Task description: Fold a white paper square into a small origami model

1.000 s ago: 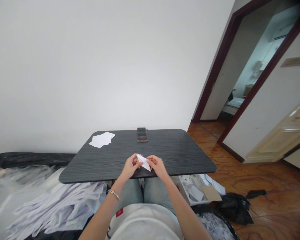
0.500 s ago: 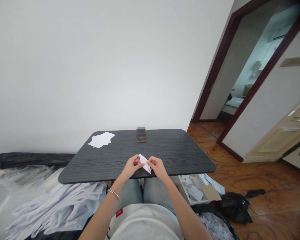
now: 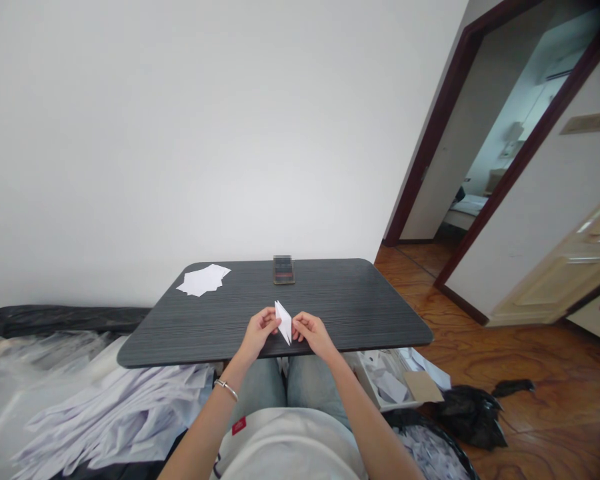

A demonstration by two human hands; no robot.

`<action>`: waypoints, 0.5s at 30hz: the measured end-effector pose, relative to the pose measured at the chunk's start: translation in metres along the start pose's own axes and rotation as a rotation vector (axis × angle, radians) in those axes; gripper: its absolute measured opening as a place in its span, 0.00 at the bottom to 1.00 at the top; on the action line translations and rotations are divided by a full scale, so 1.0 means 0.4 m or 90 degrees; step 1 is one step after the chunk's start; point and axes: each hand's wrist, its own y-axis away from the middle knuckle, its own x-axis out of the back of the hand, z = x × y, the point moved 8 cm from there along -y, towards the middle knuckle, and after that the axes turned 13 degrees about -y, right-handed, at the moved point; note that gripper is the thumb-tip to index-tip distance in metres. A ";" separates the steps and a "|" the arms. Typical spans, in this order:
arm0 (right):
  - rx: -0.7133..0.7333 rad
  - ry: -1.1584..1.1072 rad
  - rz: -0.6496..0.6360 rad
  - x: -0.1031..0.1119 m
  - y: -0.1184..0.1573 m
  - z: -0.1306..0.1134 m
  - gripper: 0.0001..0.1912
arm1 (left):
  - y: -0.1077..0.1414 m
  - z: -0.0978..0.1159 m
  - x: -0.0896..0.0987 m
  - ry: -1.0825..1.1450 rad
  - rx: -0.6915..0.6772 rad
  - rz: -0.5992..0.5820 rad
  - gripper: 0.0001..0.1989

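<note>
A small folded white paper (image 3: 283, 323), a narrow diamond shape, stands between my hands above the front part of the dark table (image 3: 325, 293). My left hand (image 3: 261, 330) pinches its left edge between thumb and fingers. On the other side, my right hand (image 3: 311, 331) has its thumb and fingertips pressed together at the paper's right corner. The other fingers of both hands are curled. White sheets (image 3: 203, 280) lie in a loose pile at the table's back left, and a phone (image 3: 283, 269) sits at the back middle.
Left of the table are heaped white papers (image 3: 115, 417) and clear plastic. Below its right side stand an open box of papers (image 3: 387, 380), a black bag (image 3: 473, 415) and a black-lined container of paper pieces (image 3: 427, 453). A wall rises behind the table.
The folded paper has turned more upright and shifted slightly left. My right hand's thumb has moved off the paper's face to its right corner.
</note>
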 end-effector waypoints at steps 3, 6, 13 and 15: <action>-0.009 0.001 0.005 0.001 0.001 0.002 0.10 | -0.001 -0.004 -0.001 -0.004 -0.001 -0.006 0.15; -0.018 0.006 0.006 0.002 0.000 0.006 0.09 | -0.003 -0.007 -0.004 -0.008 -0.001 -0.017 0.15; -0.024 0.013 0.013 0.004 0.001 0.008 0.06 | -0.004 -0.001 -0.009 -0.020 0.004 -0.024 0.15; -0.026 0.014 0.017 0.004 0.001 0.008 0.05 | -0.003 0.002 -0.012 -0.024 0.008 -0.029 0.15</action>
